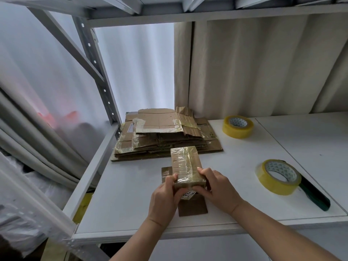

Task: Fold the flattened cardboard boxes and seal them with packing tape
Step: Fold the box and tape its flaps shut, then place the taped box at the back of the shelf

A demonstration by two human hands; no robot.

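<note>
Behind, flattened boxes (165, 136) are stacked at centre frame, tape rolls (237, 126) lie right, while the left hand (165, 194) and right hand (216, 187) grip a taped box (185, 162).

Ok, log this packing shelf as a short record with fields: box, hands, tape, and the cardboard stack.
box: small box, top wrapped in clear tape, a flap lying open toward the person
left hand: grips the box's near left corner
right hand: grips the box's near right corner
tape: near roll on a dispenser at right; far roll lying flat behind it
stack: flattened boxes behind the small box
surface: white shelf
</note>
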